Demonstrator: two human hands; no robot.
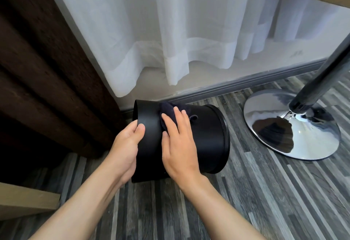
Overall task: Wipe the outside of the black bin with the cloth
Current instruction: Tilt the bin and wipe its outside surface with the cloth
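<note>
A bin (204, 137) lies on its side at the centre of the frame, on a plank floor (265, 192). The left hand (126, 145) grips the bin's left end; the right hand (178, 145) lies flat on top, pressing a cloth (170, 110) against the bin's upper side. Behind the bin, a sheer curtain (170, 31) hangs across the top of the frame, with a heavier drape (47, 59) at upper left. A table's pedestal base (291, 126) stands on the floor to the right.
</note>
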